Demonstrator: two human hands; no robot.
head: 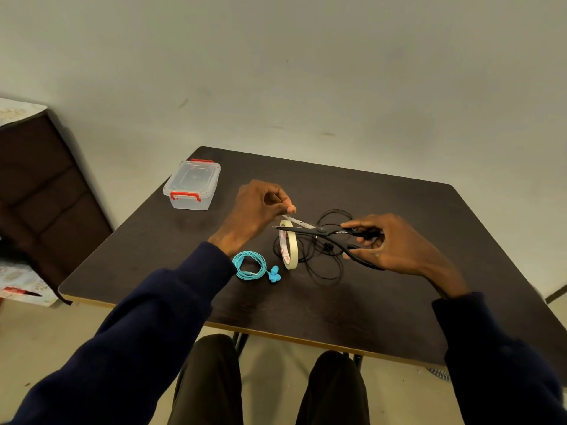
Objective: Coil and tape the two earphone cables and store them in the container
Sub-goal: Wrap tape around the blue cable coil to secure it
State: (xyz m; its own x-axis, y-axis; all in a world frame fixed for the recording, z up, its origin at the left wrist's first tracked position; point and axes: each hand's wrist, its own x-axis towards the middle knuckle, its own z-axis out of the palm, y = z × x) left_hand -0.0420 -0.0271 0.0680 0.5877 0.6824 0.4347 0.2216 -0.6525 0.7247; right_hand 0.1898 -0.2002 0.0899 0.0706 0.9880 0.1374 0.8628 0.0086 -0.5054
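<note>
A blue earphone cable [249,265] lies coiled on the dark table [383,302], its buds beside it. A black earphone cable [325,265] sprawls loose to its right. Between them a roll of beige tape [289,248] stands on edge. My left hand [257,207] pinches the pulled-out end of the tape above the roll. My right hand [389,240] grips black-handled scissors [322,231], their blades open around the tape strip just above the roll. A clear container [192,184] with red latches sits closed at the table's far left.
The table stands against a pale wall. A dark cabinet [36,179] stands to the left, off the table. My knees show below the table's near edge.
</note>
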